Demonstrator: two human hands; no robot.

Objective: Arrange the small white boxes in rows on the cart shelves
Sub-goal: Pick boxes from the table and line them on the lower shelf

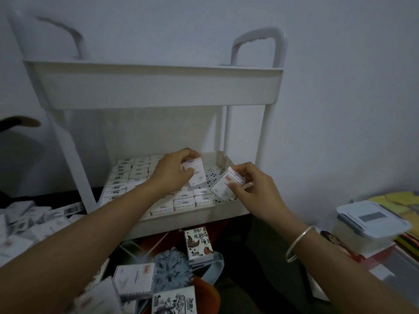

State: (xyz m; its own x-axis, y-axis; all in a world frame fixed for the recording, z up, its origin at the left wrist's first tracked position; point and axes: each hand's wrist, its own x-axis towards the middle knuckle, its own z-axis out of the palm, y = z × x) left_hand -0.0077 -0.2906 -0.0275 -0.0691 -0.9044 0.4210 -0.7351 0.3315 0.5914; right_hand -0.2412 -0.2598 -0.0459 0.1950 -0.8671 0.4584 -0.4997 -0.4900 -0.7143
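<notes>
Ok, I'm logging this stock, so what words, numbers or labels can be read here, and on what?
Nothing is legible enough to quote.
Upright box in the left hand: blurred print.
Tilted box in the right hand: red mark, blurred print.
Rows on the cart shelf: print too small.
Illustrated box below it: characters, unreadable.
Barcoded box at left: digits illegible.
Container lid: grey label, blank or blurred.

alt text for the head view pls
The left hand and right hand each hold a small white box above a white cart's lower shelf, the left box upright, the right box tilted. Rows of boxes cover the shelf's left and front; its dotted back right is bare. Loose boxes lie below and left of the cart.
</notes>
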